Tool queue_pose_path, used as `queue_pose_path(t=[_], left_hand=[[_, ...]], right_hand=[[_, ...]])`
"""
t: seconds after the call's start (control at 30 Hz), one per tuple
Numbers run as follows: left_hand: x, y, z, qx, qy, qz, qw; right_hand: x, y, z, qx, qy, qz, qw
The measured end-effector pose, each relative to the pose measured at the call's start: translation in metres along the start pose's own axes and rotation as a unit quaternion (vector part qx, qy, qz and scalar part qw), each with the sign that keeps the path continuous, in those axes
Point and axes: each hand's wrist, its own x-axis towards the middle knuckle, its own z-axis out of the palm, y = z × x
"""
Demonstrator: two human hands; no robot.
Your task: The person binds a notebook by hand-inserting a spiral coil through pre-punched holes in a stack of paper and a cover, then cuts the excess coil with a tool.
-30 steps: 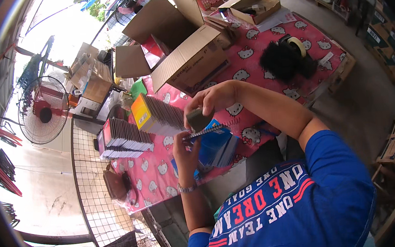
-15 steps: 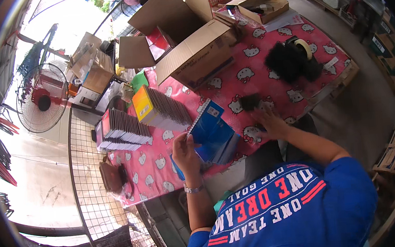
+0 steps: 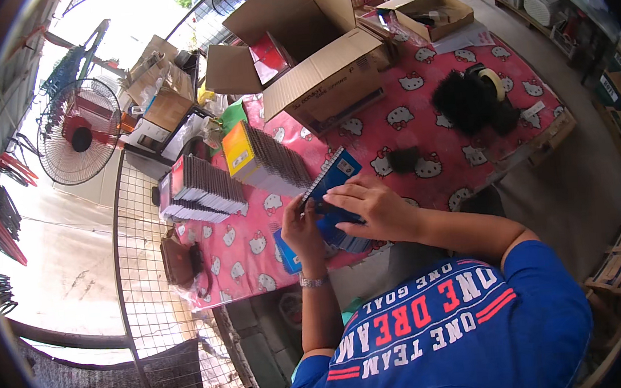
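Observation:
A blue spiral-bound notebook (image 3: pixel 340 168) is tilted at the near edge of the table, its coil along the upper left side. My left hand (image 3: pixel 303 232) pinches its coil edge, fingers closed. Across the cover lies my right hand (image 3: pixel 376 208), its fingers stretched out and the thumb apart; it covers much of the notebook. More blue covers (image 3: pixel 287 254) show under and beside my left hand. Beyond it, a stack of yellow-covered spiral notebooks (image 3: pixel 264 157) stands next to a stack with reddish and purple covers (image 3: pixel 199 188).
A pink patterned cloth (image 3: pixel 239 254) covers the table. A large open carton (image 3: pixel 335 90) stands at the back, a shallow box (image 3: pixel 434 18) behind it. On the right lie a fluffy black bundle (image 3: pixel 464 105) and a tape roll (image 3: pixel 491 83); a small dark tuft (image 3: pixel 403 160) sits nearer.
My right hand has moved left from the cloth beside the dark tuft onto the notebook cover. My left hand stays at the coil edge. The whole view has shifted slightly.

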Motion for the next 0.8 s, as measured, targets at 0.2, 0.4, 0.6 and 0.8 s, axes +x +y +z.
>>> queue_pose_path(t=[0.2, 0.4, 0.6, 0.8], left_hand=[[-0.005, -0.009, 0.000, -0.020, 0.001, 0.015, 1.000], [-0.007, -0.020, -0.002, 0.064, 0.043, 0.081, 0.994], [-0.009, 0.006, -0.007, 0.229, 0.125, 0.259, 0.930], [-0.020, -0.014, -0.059, -0.054, 0.283, -0.087, 0.954]], right_hand=[[0.006, -0.004, 0.007, -0.055, -0.015, -0.016, 0.998], [0.005, -0.014, 0.002, -0.052, -0.024, -0.014, 0.998], [0.009, -0.014, 0.008, 0.519, -0.119, 0.293, 0.795], [-0.040, 0.058, -0.038, 0.098, 0.022, 0.237, 0.966]])
